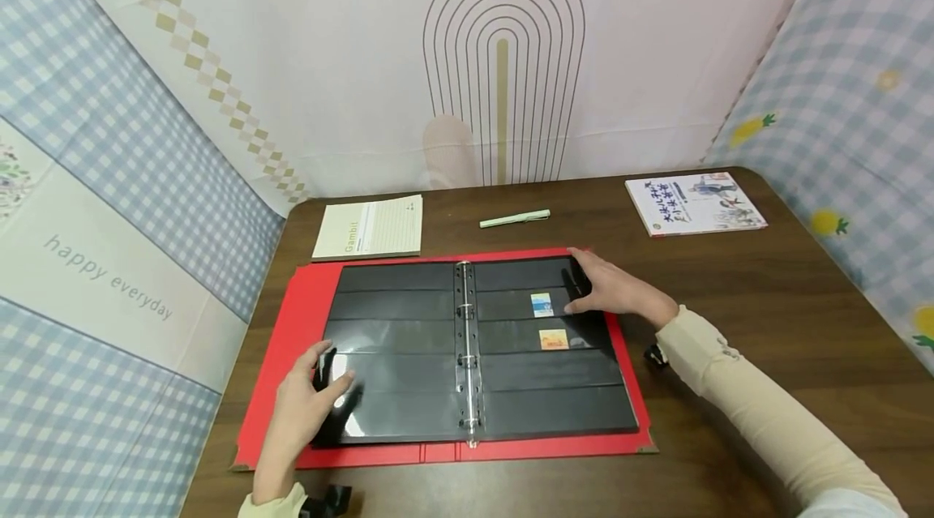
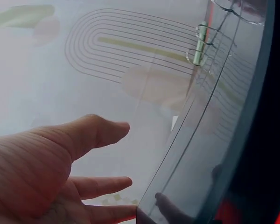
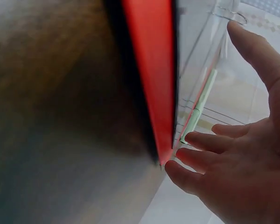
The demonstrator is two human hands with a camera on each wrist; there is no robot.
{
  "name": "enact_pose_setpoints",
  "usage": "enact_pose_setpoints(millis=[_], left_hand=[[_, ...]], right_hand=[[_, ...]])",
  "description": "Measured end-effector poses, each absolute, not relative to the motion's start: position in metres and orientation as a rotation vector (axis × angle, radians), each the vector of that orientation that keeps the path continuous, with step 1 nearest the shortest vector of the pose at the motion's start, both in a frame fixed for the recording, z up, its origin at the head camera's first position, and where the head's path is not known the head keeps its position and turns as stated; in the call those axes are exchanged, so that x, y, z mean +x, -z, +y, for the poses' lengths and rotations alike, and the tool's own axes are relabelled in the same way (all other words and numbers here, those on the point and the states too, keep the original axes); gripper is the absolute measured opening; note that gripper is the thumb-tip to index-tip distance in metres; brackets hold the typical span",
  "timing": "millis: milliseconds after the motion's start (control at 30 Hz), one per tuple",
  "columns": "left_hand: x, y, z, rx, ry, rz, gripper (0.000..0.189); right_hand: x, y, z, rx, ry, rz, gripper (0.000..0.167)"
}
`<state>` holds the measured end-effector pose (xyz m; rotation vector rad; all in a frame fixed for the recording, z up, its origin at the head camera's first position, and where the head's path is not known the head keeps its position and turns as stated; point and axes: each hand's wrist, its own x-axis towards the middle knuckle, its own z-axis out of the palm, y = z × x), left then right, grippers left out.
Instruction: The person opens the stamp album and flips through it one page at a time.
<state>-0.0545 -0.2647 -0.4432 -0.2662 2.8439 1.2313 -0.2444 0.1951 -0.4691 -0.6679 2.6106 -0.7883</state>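
Note:
A red ring binder [image 1: 280, 356] lies spread on the brown table, with black pocket pages [image 1: 397, 372] on both sides of its metal rings [image 1: 467, 360]. Two small stamps sit in the right page's pockets: a blue-and-white stamp [image 1: 542, 305] and, below it, an orange stamp [image 1: 553, 340]. My left hand [image 1: 301, 400] is over the left page's outer edge, thumb and fingers spread apart, holding nothing. At the right page's upper outer corner is my right hand [image 1: 613, 284], its fingers extended toward the edge and its thumb near the blue-and-white stamp. In the right wrist view, that palm [image 3: 252, 163] holds nothing.
Behind the binder, a cream notebook [image 1: 372, 226] lies at left and a pale green pen [image 1: 514, 218] in the middle. A white illustrated book [image 1: 696, 203] is at the back right. Patterned cloth [image 1: 350, 56] hangs behind the table [image 1: 584, 210] and along both sides.

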Motion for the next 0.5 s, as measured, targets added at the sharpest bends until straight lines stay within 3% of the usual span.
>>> enact_pose_setpoints(millis=[267, 500], left_hand=[[-0.056, 0.451, -0.259, -0.226, -1.114, 2.838, 0.078], [-0.056, 0.453, -0.253, -0.263, -0.996, 2.77, 0.089]], right_hand=[[-0.241, 0.477, 0.191, -0.631, 0.669, 2.627, 0.114], [-0.239, 0.473, 0.188, -0.624, 0.587, 2.657, 0.11]])
